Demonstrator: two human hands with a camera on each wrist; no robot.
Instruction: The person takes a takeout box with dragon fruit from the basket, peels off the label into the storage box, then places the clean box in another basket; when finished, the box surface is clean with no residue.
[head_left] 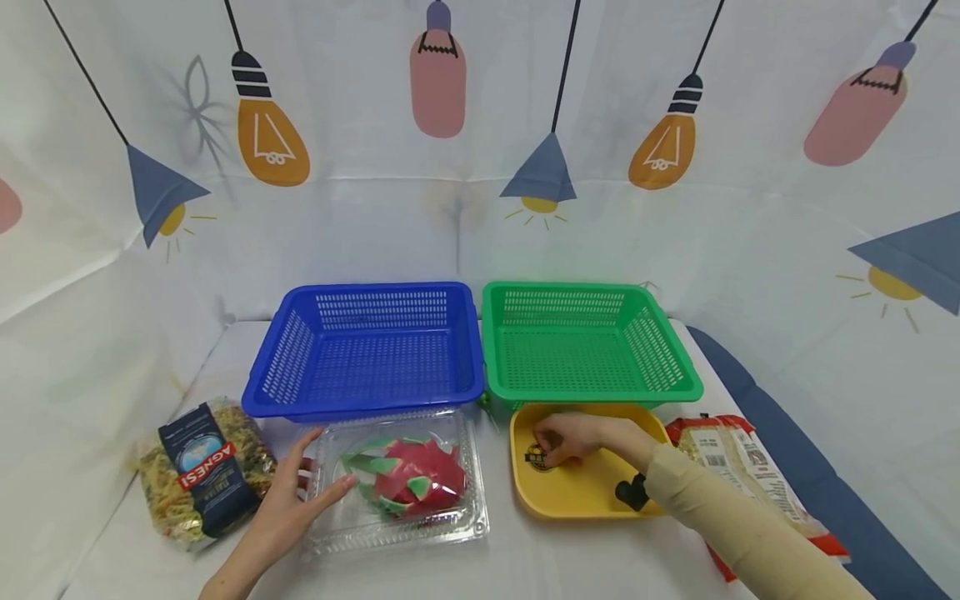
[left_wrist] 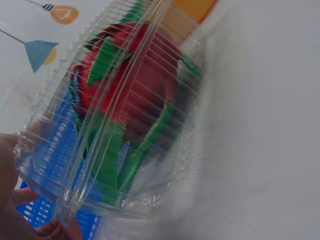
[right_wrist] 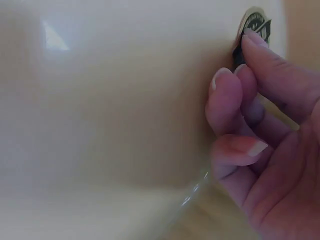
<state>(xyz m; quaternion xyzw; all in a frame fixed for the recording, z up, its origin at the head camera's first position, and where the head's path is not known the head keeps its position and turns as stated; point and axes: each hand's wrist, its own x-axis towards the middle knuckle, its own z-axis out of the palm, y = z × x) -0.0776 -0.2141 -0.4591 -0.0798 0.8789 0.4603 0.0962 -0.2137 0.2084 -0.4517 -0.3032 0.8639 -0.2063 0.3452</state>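
My left hand (head_left: 281, 517) holds the left edge of a clear plastic clamshell box (head_left: 397, 542), its thumb reaching over the lid. Inside the box lies a red dragon fruit (head_left: 435, 479) with green leaf tips. In the left wrist view, fingers (left_wrist: 50, 231) touch the corner of the box's rim. Over a yellow tray (head_left: 577, 504), my right hand (head_left: 576, 435) pinches a small round black-and-gold label (right_wrist: 256, 22) between thumb and fingers. Whether that label still sticks to the tray I cannot tell. A black heart-shaped piece (head_left: 632, 492) shows on the tray's right side, near the sleeve.
Behind stand a blue basket (head_left: 367, 408) and a green basket (head_left: 592, 393), side by side. An AGNESI pasta bag (head_left: 206, 475) lies at the left. A red-and-white food packet (head_left: 738, 462) lies at the right, partly under the right sleeve. A patterned white cloth hangs behind.
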